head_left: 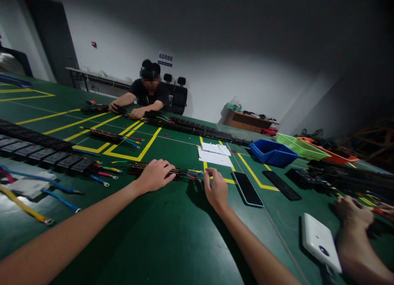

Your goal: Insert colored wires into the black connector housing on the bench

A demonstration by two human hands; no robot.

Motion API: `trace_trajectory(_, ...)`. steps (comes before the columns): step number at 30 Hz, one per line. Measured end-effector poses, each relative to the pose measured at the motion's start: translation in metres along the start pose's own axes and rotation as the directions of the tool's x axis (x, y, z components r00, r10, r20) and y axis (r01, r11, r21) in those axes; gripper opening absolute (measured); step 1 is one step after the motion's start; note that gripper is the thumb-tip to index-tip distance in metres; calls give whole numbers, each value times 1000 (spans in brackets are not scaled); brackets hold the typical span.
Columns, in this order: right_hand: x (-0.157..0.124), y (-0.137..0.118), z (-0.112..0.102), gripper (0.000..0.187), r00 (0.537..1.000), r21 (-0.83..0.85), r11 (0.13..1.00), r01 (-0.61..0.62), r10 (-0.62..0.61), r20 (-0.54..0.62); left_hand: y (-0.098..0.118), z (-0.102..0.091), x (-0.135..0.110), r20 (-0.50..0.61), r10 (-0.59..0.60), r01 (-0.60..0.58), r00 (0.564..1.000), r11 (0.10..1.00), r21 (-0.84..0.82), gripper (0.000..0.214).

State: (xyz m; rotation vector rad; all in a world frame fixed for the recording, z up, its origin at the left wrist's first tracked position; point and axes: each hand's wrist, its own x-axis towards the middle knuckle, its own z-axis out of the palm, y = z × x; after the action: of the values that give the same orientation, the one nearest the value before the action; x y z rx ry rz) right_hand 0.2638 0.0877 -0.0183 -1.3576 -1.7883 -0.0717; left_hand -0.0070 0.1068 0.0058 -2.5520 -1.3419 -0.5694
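Observation:
My left hand [156, 175] lies over a dark strip-like part [135, 167], its fingers wrapped across the top. Several colored wires with metal lugs [192, 175] stick out of the strip's right end. Beside those ends, my right hand [216, 188] has its fingers curled into a pinch at a yellow-marked wire tip; the exact contact is too small to make out. A similar dark part with red, blue and yellow wires [107, 135] rests farther back, inside yellow tape lines.
White papers [214, 153], a phone [248, 189] and a blue bin [272, 152] lie to the right. Black modules [58, 155] with lugged cables line the left. A co-worker [147, 90] handles parts opposite; another person's hand [353, 213] is at right, near a white device [320, 240].

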Motion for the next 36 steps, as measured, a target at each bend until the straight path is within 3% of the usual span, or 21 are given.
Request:
trace_trajectory(5,3,4,2,41,974,-50,979,-195,200,105,-1,1,0,4,14,-14,1000,1000,2,40)
trace_trajectory(10,6,10,5,45,959,55,975,-215,201,200,-2,0,1,19,15,-16,1000,1000,14,41)
trace_trajectory(13,6,11,7,43,975,149,977,-153,125,184,-3,0,1,19,21,-21,1000,1000,4,41)
trace_trajectory(17,4,7,3,36,991,192,981,41,-65,116,-3,-2,1,32,20,-20,999,1000,-3,42)
trace_trajectory(22,2,-3,-6,36,970,165,962,219,-233,65,-3,-4,2,33,23,-22,999,1000,-1,42)
trace_trajectory(26,1,-8,-9,40,960,162,951,265,-276,54,-2,-6,3,39,26,-27,999,999,20,41)
trace_trajectory(31,2,-6,-2,39,981,112,978,178,-185,54,-2,-8,3,45,27,-28,999,999,27,41)
trace_trajectory(36,3,-3,4,19,999,-143,989,21,-17,29,-3,-9,4,60,15,-14,998,1000,-23,43)
